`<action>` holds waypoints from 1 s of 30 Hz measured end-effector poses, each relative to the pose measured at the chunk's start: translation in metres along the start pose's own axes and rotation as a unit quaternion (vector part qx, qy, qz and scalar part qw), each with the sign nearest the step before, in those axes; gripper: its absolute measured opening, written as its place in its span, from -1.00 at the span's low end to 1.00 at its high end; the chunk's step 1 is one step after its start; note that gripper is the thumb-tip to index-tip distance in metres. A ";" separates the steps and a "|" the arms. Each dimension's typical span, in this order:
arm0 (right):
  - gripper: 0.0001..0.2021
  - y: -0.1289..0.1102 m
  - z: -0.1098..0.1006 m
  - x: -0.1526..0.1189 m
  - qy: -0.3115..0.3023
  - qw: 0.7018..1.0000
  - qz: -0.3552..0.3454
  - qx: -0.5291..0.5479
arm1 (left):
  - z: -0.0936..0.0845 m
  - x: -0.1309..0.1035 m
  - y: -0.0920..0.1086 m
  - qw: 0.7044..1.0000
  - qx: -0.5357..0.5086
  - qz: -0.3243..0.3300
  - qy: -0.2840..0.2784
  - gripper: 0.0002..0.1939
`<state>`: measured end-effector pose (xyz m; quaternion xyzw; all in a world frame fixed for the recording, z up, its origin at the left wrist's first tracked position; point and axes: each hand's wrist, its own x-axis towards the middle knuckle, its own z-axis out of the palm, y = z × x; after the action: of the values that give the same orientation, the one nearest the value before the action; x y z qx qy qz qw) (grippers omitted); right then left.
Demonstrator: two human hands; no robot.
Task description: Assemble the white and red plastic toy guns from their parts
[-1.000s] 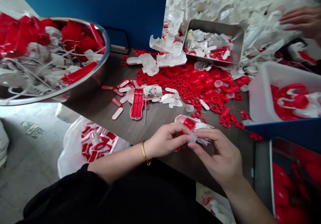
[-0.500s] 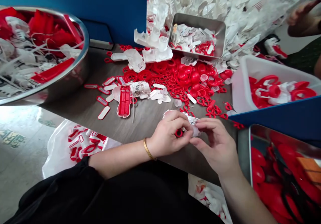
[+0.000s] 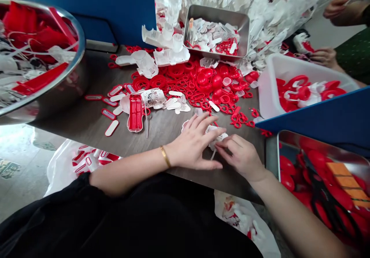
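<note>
A white plastic housing half [image 3: 220, 133] lies on the table, partly covered by my left hand [image 3: 198, 142]. That hand is open, palm down, its fingers spread over the part. My right hand [image 3: 243, 156] is closed in a pinch at the housing's near right side; what sits between its fingertips is hidden. A thin whitish tube [image 3: 213, 154] sticks out below those fingertips, between the two hands. Further left rests a similar white housing [image 3: 154, 98] with a red insert [image 3: 135, 113] in its handle and a thin tube hanging from it.
Loose red plastic parts [image 3: 202, 82] are heaped behind my hands. A metal tray [image 3: 245, 32] of small pieces stands at the back. A steel bowl [image 3: 81, 38] is at left, a translucent bin [image 3: 264, 84] at right. Scissors [image 3: 326, 196] lie among red parts. A co-worker's hand [image 3: 325, 56] shows at right.
My left hand has gone from a pinch to spread fingers. The translucent round piece between my hands is no longer visible, and a thin tube now shows there. The view has shifted slightly.
</note>
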<state>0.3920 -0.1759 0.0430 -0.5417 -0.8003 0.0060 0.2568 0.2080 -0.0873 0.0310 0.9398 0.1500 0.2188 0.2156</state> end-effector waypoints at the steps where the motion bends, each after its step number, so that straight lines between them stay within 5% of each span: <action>1: -0.91 0.001 0.003 -0.001 0.007 1.000 -0.019 -0.016 | 0.002 0.006 -0.004 0.999 0.028 -0.012 -0.025 -0.30; 6: -0.88 -0.004 0.022 -0.018 0.020 0.999 -0.007 -0.039 | 0.007 0.018 -0.011 0.991 0.079 -0.032 -0.100 -0.45; 12: -0.90 -0.032 0.044 -0.042 0.148 0.975 0.166 -0.001 | 0.004 0.007 -0.009 0.991 0.082 -0.036 -0.095 -0.46; 17: -0.90 -0.039 0.042 -0.042 0.112 0.980 0.164 0.013 | 0.004 0.000 -0.007 0.992 0.080 -0.041 -0.087 -0.45; 22: -0.91 -0.042 0.046 -0.041 0.159 0.966 0.200 0.029 | 0.004 -0.005 -0.004 0.992 0.078 -0.062 -0.072 -0.47; 30: -0.93 -0.043 0.042 -0.038 0.083 0.965 0.247 0.036 | 0.006 -0.006 -0.002 0.990 0.101 -0.072 -0.074 -0.44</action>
<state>0.3482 -0.2157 0.0035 -0.7117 -0.6167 0.0532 0.3323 0.2055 -0.0903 0.0229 0.9570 0.2222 0.1168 0.1455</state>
